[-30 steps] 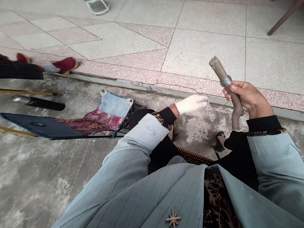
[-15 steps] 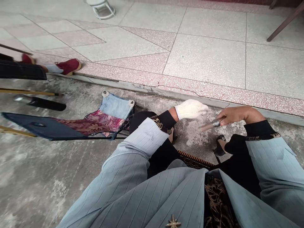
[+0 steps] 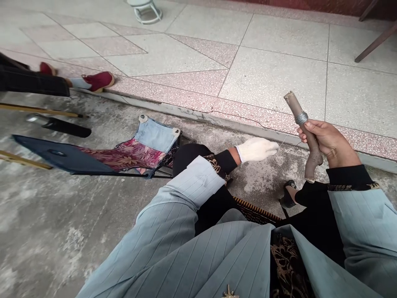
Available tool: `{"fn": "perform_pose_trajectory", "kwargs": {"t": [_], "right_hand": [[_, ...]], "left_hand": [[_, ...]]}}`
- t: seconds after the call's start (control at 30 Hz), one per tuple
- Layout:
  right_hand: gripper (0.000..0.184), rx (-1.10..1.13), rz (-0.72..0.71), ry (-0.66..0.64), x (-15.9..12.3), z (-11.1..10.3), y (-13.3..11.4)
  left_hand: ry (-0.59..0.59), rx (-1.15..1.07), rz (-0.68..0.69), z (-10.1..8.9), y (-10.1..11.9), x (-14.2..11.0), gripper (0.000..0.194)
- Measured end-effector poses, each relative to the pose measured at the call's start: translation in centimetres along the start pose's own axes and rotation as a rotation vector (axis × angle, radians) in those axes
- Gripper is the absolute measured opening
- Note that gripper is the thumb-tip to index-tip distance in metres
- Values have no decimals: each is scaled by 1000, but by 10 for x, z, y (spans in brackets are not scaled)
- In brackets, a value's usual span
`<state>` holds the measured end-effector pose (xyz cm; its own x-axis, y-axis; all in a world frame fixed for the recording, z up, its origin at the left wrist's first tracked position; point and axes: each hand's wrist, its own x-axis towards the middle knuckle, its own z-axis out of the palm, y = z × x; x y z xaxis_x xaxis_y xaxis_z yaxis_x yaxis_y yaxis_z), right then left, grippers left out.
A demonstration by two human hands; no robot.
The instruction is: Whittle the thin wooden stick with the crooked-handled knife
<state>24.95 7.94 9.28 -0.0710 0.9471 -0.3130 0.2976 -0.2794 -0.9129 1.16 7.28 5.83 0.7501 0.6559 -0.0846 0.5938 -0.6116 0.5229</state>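
In my bare right hand [image 3: 330,140] is a short crooked stick [image 3: 311,145], gripped near its middle and tilted, its cut pale end pointing up and away. Thin grey wire [image 3: 301,117] is wound in a tight coil around the stick, just above my fingers. My left hand [image 3: 257,150], in a white knitted glove, is closed with its fingertips pinched together. A fine strand of wire shows between those fingertips and the stick. Both hands hang above the concrete ground in front of my knees.
A folding chair [image 3: 124,155] with floral cloth stands at my left. Beyond it are a dark cylinder with a silver end [image 3: 62,125] and another person's red shoe [image 3: 98,81]. A low step edge [image 3: 198,114] crosses ahead; a white stool [image 3: 147,12] stands farther back.
My right hand has turned and risen, swinging the stick from low and pointing left to nearly upright. My left hand has shifted slightly right and down in view, and the wire strand now shows.
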Motion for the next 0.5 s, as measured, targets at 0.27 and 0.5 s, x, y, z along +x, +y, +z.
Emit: {"fn": "perform_pose_trajectory", "kwargs": {"t": [0.27, 0.5], "right_hand": [[40, -1119, 37, -27, 18, 14, 29], [39, -795, -35, -748, 10, 8, 28]], "left_hand": [[14, 39, -15, 0, 11, -7, 24], [20, 67, -12, -13, -20, -3, 21]]}}
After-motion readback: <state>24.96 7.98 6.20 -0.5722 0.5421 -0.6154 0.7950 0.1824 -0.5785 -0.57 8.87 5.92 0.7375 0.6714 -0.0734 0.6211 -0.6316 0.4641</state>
